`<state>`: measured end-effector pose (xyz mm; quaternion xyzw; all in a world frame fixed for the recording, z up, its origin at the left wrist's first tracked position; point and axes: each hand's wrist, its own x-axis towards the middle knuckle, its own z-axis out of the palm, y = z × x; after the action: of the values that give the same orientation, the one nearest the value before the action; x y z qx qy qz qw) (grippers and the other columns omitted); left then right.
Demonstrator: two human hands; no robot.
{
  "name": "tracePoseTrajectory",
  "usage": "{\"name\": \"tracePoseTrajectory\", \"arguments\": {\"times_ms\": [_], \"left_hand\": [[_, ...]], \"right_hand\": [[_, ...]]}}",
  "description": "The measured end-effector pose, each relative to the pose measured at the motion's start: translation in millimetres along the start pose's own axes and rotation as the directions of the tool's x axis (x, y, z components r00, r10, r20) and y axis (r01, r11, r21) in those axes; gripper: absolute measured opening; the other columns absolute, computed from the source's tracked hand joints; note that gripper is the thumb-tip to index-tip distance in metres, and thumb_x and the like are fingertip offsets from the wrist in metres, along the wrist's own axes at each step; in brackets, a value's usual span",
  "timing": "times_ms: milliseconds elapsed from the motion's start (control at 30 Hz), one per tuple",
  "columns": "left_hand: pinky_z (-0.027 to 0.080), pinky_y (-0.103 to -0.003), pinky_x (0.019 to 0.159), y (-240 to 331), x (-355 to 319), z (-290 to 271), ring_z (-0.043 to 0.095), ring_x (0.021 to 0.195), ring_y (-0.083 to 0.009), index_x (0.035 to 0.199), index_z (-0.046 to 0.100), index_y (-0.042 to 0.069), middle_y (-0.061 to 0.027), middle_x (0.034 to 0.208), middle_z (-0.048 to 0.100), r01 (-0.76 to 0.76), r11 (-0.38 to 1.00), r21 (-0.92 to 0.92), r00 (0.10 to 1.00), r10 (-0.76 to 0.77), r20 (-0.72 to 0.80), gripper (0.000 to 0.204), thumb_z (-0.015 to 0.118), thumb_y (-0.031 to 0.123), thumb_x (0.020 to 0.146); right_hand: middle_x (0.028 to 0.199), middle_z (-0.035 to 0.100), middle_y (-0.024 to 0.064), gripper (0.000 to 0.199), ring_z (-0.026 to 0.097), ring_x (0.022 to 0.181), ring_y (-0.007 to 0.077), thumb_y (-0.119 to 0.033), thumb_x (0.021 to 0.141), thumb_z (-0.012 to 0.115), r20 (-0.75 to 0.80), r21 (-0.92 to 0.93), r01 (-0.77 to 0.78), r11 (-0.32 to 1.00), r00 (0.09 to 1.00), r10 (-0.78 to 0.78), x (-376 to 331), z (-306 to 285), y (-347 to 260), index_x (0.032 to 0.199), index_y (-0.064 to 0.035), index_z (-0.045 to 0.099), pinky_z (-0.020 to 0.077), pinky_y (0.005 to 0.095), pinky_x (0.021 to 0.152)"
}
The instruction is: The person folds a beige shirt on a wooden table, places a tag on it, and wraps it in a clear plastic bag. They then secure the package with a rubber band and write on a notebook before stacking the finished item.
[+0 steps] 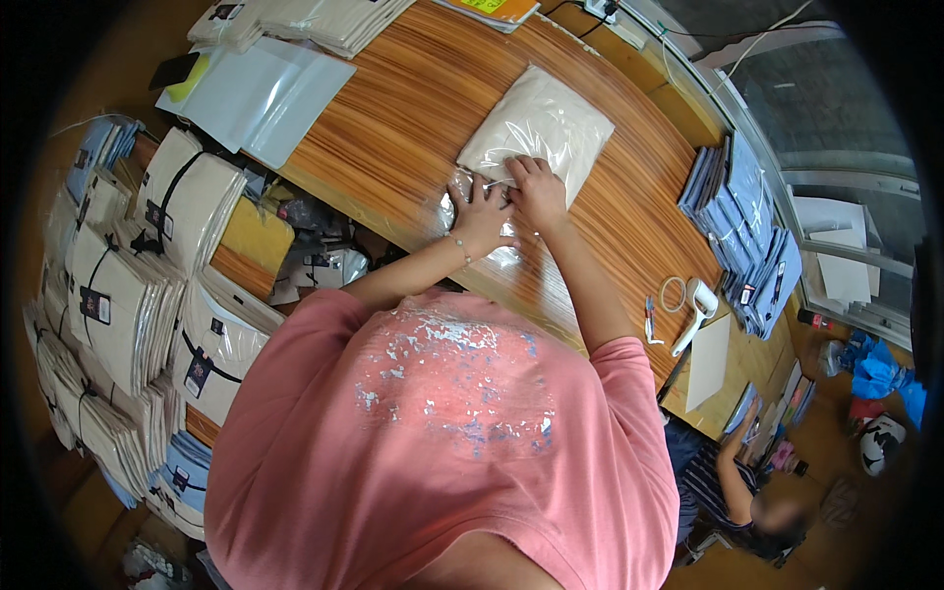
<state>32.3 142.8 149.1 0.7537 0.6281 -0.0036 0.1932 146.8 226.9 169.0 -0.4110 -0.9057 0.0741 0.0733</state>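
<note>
Presently, on the table (pixel 393 128), I see the cream package (pixel 536 123), left hand (pixel 481 218) spread on its clear flap (pixel 460 183), right hand (pixel 538 195) curled, pinching I cannot tell; flap-smoothing seems in hand, calling next for steady pressure.

Desk (pixel 393 128) in front of wearer. Bagged bundle (pixel 551 118) on desk, ahead of wearer; left hand (pixel 482 218) on bag's near end, right hand (pixel 538 192) just beside it, at bundle's near edge. Far left of desk: plastic sheets (pixel 300 93); folded stack (pixel 339 22) behind them. Papers (pixel 497 10) at far edge. Right side: packets (pixel 733 206), stacked; nearer, ring (pixel 663 294), pen (pixel 649 320) to its left, handled tool (pixel 698 310) to its right. Lower right: second desk (pixel 755 359), flat board (pixel 708 362) on it; co-worker (pixel 716 482) alongside. Left of wearer: piled bundles (pixel 113 329).
</note>
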Motion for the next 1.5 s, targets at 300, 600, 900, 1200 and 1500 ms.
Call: {"name": "tracePoseTrajectory", "arguments": {"times_ms": [300,600,900,1200,1500], "left_hand": [[0.017,-0.069,0.095,-25.3,-8.6,-0.5,0.021,0.128,-0.0438,0.131,0.046,0.02,-0.019,0.135,0.034,-0.149,0.982,0.117,0.969,0.168,-0.183,0.073,0.062,0.059,0.071],[0.021,-0.066,0.097,-47.3,-13.1,-8.4,0.026,0.125,-0.0434,0.131,0.047,0.018,-0.0131,0.134,0.038,-0.264,0.948,0.177,0.952,0.286,-0.108,0.072,0.064,0.055,0.072],[0.05,-0.035,0.065,-130.7,-41.4,-30.2,0.061,0.074,-0.0226,0.105,0.056,0.006,-0.0128,0.081,0.062,0.168,0.77,-0.615,0.836,0.219,0.503,0.026,0.053,0.026,0.088],[0.043,-0.035,0.077,-152.4,-9.4,-17.2,0.055,0.086,-0.0225,0.084,0.07,0.012,-0.0051,0.084,0.058,-0.364,0.831,-0.421,0.918,0.246,-0.31,0.012,0.065,0.019,0.076],[0.038,-0.036,0.082,-150.8,-15.2,-3.0,0.049,0.09,-0.0226,0.089,0.073,0.019,-0.0014,0.088,0.054,-0.437,0.839,-0.323,0.871,0.306,-0.384,0.017,0.065,0.015,0.075]], "right_hand": [[0.111,0.057,0.0078,0.038,0.054,0.102,0.0281,-0.01,0.071,0.06,-0.121,0.076,0.006,0.997,0.993,0.004,-7.2,4.9,-7.0,0.109,-0.0088,0.055,0.0497,0.0394,0.079],[0.112,0.057,0.0105,0.041,0.053,0.104,0.0285,-0.008,0.07,0.061,-0.15,0.132,-0.056,0.99,0.986,0.076,-3.9,9.5,-14.5,0.11,-0.0098,0.056,0.0474,0.0379,0.084],[0.108,0.05,0.013,0.034,0.047,0.102,0.0309,-0.011,0.074,0.062,-0.349,0.122,-0.049,0.991,0.933,0.089,-52.9,52.3,-98.7,0.109,-0.0107,0.058,0.0342,0.0512,0.087],[0.09,0.056,0.0161,0.023,0.051,0.087,0.0323,-0.001,0.073,0.058,-0.202,0.402,-0.155,0.902,0.946,0.252,-23.5,82.6,-145.2,0.096,0.0007,0.059,0.0435,0.0391,0.077],[0.09,0.057,0.0127,0.011,0.051,0.082,0.0328,-0.005,0.074,0.062,-0.26,0.441,-0.1,0.892,0.937,0.233,-41.4,67.1,-139.3,0.084,-0.0032,0.058,0.0403,0.0417,0.072]]}}
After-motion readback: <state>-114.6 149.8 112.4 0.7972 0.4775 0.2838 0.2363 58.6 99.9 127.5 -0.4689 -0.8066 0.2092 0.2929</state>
